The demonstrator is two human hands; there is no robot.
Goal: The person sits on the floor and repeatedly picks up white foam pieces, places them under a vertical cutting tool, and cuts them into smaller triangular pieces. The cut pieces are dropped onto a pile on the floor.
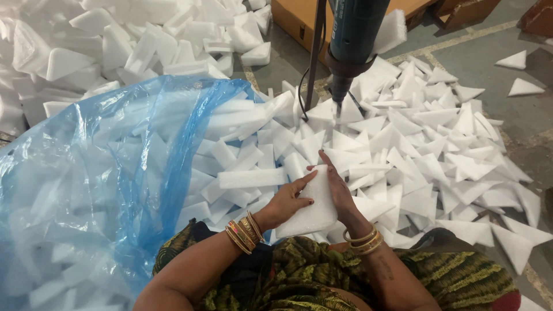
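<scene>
Two hands: both grip one white foam block (311, 204) at the lower middle of the frame, just above the person's lap
Left hand (288, 201): fingers curled over the block's left long edge, thumb on its top face, so the piece is steadied from that side
Right hand (340, 190): flat along the block's right edge with fingers stretched toward its far end, closed on it from the opposite side; together the hands pinch the piece between them
Foam block: rectangular, held slanted with its far end pointing up the frame toward the tool
Power tool (351, 34): dark teal body hanging upright at the top middle, clamped beside a thin metal rod (315, 52), its tip pointing down at the foam so a piece can be brought under it by hand
Foam triangles (438, 150): many white cut pieces spread over the floor (507, 46) across the right half, lying loose where they fell
Blue plastic bag (98, 184): large, thin, open at the left, holding uncut rectangular foam within reach of the left hand
Foam heap (115, 40): more white pieces piled at the upper left
Cardboard box (294, 17): brown, at the top edge behind the tool
</scene>
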